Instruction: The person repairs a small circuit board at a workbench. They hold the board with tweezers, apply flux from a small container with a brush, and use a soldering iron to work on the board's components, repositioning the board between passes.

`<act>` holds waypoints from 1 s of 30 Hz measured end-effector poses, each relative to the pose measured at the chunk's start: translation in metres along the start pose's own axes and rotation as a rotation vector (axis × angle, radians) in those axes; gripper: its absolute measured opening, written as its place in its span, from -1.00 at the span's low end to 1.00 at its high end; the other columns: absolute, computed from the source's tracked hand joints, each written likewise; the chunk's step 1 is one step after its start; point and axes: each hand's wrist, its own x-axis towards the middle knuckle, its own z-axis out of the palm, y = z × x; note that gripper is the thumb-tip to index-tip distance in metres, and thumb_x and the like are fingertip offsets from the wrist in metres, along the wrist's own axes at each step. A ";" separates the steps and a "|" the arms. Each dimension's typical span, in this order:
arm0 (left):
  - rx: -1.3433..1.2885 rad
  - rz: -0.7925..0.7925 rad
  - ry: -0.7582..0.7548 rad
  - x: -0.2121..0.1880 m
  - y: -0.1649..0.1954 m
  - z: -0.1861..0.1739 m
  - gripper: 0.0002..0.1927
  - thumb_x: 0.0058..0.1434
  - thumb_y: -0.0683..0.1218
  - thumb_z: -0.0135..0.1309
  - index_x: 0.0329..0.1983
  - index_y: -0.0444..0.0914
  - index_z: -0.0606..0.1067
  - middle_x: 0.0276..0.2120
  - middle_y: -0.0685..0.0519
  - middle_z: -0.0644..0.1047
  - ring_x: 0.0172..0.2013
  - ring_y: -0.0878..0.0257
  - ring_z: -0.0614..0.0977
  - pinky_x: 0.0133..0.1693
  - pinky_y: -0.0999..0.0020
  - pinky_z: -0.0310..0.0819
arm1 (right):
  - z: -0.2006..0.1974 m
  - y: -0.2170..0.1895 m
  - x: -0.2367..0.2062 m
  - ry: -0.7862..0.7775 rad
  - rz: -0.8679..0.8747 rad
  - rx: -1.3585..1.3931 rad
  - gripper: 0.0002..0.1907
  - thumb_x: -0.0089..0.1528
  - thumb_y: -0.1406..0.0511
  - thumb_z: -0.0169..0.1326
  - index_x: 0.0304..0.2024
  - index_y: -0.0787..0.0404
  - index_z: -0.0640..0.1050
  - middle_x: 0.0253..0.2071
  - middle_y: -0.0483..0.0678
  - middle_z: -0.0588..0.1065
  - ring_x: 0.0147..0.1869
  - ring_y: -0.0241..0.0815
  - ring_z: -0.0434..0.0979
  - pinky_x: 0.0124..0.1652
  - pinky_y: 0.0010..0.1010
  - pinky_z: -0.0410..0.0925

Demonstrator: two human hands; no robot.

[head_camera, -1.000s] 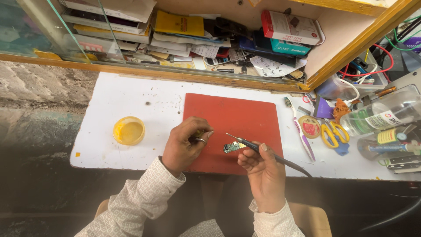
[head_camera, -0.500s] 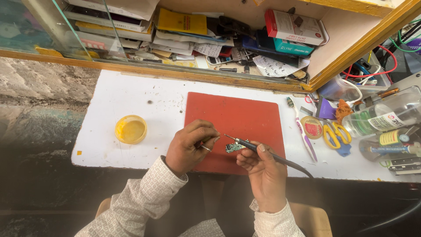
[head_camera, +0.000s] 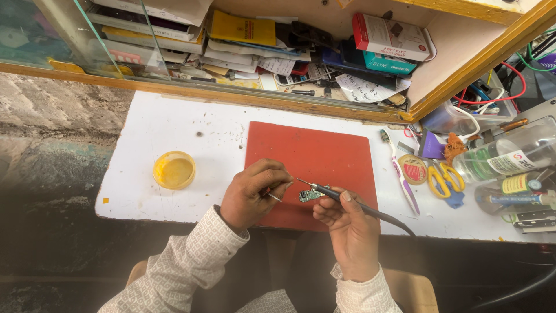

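Note:
My right hand (head_camera: 349, 227) grips a black soldering iron (head_camera: 328, 191) like a pen, its metal tip pointing left. Just below the tip, a small green circuit board (head_camera: 311, 195) lies on the near part of a red mat (head_camera: 313, 152). My left hand (head_camera: 250, 192) is pinched shut on a thin wire, with its fingertips almost touching the iron's tip. The iron's dark cable (head_camera: 389, 219) runs off to the right over the table edge.
A yellow dish (head_camera: 174, 170) sits left of the mat on the white table (head_camera: 174, 130). To the right lie a toothbrush (head_camera: 401, 175), a round tin (head_camera: 413, 170), yellow scissors (head_camera: 443, 179) and bottles (head_camera: 504, 157). A cluttered shelf (head_camera: 301, 46) lies behind.
My left fingertips have edged closer to the iron's tip. Both hands stay over the mat's near edge.

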 end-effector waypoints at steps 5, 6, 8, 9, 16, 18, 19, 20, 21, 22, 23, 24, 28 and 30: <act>0.004 0.002 0.001 0.000 0.000 0.001 -0.85 0.21 -0.23 0.27 -0.18 -0.23 0.57 -0.22 0.06 0.58 -0.33 0.25 0.66 -0.34 0.41 0.57 | -0.001 0.000 -0.001 -0.001 -0.003 -0.003 -0.75 0.36 0.30 0.06 -0.06 0.40 0.56 -0.29 0.13 0.62 -0.23 0.03 0.67 -0.16 -0.15 0.55; 0.002 0.002 -0.002 0.000 0.000 0.001 -0.85 0.21 -0.24 0.27 -0.17 -0.23 0.57 -0.21 0.06 0.58 -0.33 0.25 0.66 -0.34 0.41 0.58 | -0.001 0.000 -0.001 -0.001 -0.005 -0.005 -0.75 0.36 0.30 0.05 -0.06 0.40 0.56 -0.29 0.13 0.62 -0.23 0.03 0.67 -0.16 -0.15 0.55; -0.002 0.000 -0.008 0.000 0.000 0.001 -0.85 0.21 -0.24 0.26 -0.17 -0.23 0.57 -0.21 0.06 0.58 -0.33 0.25 0.66 -0.33 0.41 0.58 | -0.001 0.000 -0.001 -0.001 -0.001 -0.008 -0.75 0.36 0.30 0.05 -0.06 0.40 0.56 -0.30 0.13 0.62 -0.23 0.03 0.67 -0.16 -0.15 0.55; 0.001 -0.001 -0.007 0.000 0.000 0.001 -0.85 0.21 -0.24 0.26 -0.17 -0.23 0.57 -0.21 0.06 0.58 -0.33 0.25 0.66 -0.34 0.41 0.58 | -0.001 0.000 -0.001 0.000 0.001 -0.009 -0.75 0.36 0.30 0.05 -0.06 0.40 0.56 -0.30 0.13 0.62 -0.23 0.03 0.67 -0.17 -0.15 0.55; 0.015 0.011 -0.003 0.001 0.001 0.000 -0.85 0.20 -0.24 0.26 -0.18 -0.23 0.57 -0.22 0.05 0.58 -0.34 0.23 0.66 -0.35 0.40 0.56 | -0.003 0.000 -0.001 -0.015 0.005 -0.001 -0.76 0.36 0.30 0.05 -0.07 0.39 0.57 -0.30 0.13 0.62 -0.23 0.03 0.68 -0.17 -0.15 0.55; 0.018 0.012 -0.003 0.001 0.001 0.000 -0.84 0.20 -0.24 0.27 -0.17 -0.23 0.57 -0.22 0.05 0.58 -0.34 0.23 0.66 -0.35 0.39 0.56 | -0.003 0.000 -0.001 -0.011 0.008 0.000 -0.76 0.36 0.30 0.05 -0.07 0.39 0.57 -0.31 0.13 0.62 -0.24 0.03 0.67 -0.17 -0.15 0.55; 0.021 0.013 -0.002 0.001 0.001 0.000 -0.84 0.20 -0.24 0.27 -0.17 -0.23 0.57 -0.22 0.05 0.58 -0.34 0.23 0.66 -0.35 0.39 0.56 | -0.003 0.000 -0.001 -0.010 0.010 0.001 -0.76 0.36 0.30 0.05 -0.07 0.39 0.57 -0.31 0.13 0.62 -0.24 0.03 0.68 -0.17 -0.15 0.55; 0.023 0.013 -0.002 0.001 0.000 0.001 -0.84 0.20 -0.24 0.27 -0.17 -0.23 0.57 -0.22 0.05 0.58 -0.34 0.22 0.65 -0.35 0.39 0.56 | -0.003 0.000 -0.001 -0.010 0.011 0.002 -0.76 0.36 0.30 0.05 -0.07 0.39 0.57 -0.31 0.13 0.62 -0.24 0.03 0.68 -0.17 -0.15 0.55; 0.025 0.011 -0.004 0.001 0.000 0.001 -0.84 0.20 -0.24 0.27 -0.17 -0.23 0.57 -0.22 0.05 0.58 -0.34 0.22 0.65 -0.35 0.39 0.55 | -0.003 0.000 -0.001 -0.009 0.012 0.004 -0.76 0.36 0.30 0.05 -0.07 0.39 0.57 -0.31 0.13 0.62 -0.24 0.04 0.68 -0.17 -0.15 0.55; 0.028 0.009 -0.005 0.001 0.000 0.001 -0.85 0.20 -0.24 0.27 -0.17 -0.23 0.57 -0.22 0.05 0.57 -0.34 0.22 0.66 -0.34 0.38 0.55 | -0.003 0.000 -0.001 -0.008 0.012 0.004 -0.76 0.36 0.30 0.05 -0.07 0.39 0.57 -0.31 0.13 0.62 -0.24 0.04 0.68 -0.17 -0.15 0.55; 0.030 0.007 -0.006 0.001 0.000 0.001 -0.85 0.20 -0.24 0.27 -0.18 -0.23 0.57 -0.22 0.05 0.57 -0.33 0.21 0.66 -0.34 0.38 0.55 | -0.003 0.000 -0.002 -0.008 0.012 0.004 -0.76 0.35 0.30 0.06 -0.07 0.39 0.57 -0.31 0.12 0.62 -0.24 0.04 0.68 -0.17 -0.14 0.55; 0.029 0.002 -0.009 0.001 0.000 0.000 -0.85 0.20 -0.24 0.27 -0.18 -0.23 0.57 -0.22 0.05 0.57 -0.34 0.21 0.65 -0.34 0.38 0.55 | -0.003 -0.001 -0.002 -0.007 0.013 0.005 -0.76 0.35 0.30 0.06 -0.07 0.39 0.58 -0.31 0.12 0.62 -0.24 0.04 0.68 -0.18 -0.14 0.55; 0.032 -0.009 -0.013 0.001 0.000 0.000 -0.85 0.19 -0.24 0.27 -0.18 -0.23 0.57 -0.22 0.05 0.57 -0.35 0.21 0.65 -0.35 0.37 0.55 | -0.003 -0.001 -0.002 -0.012 0.010 0.007 -0.76 0.36 0.30 0.06 -0.07 0.39 0.57 -0.31 0.12 0.62 -0.24 0.04 0.68 -0.17 -0.14 0.55; 0.035 0.000 -0.009 0.001 0.000 0.000 -0.84 0.19 -0.24 0.27 -0.18 -0.24 0.57 -0.22 0.04 0.57 -0.34 0.20 0.65 -0.35 0.37 0.55 | -0.003 -0.001 -0.002 -0.013 0.011 0.009 -0.76 0.36 0.30 0.06 -0.07 0.39 0.57 -0.31 0.12 0.62 -0.23 0.04 0.68 -0.17 -0.15 0.55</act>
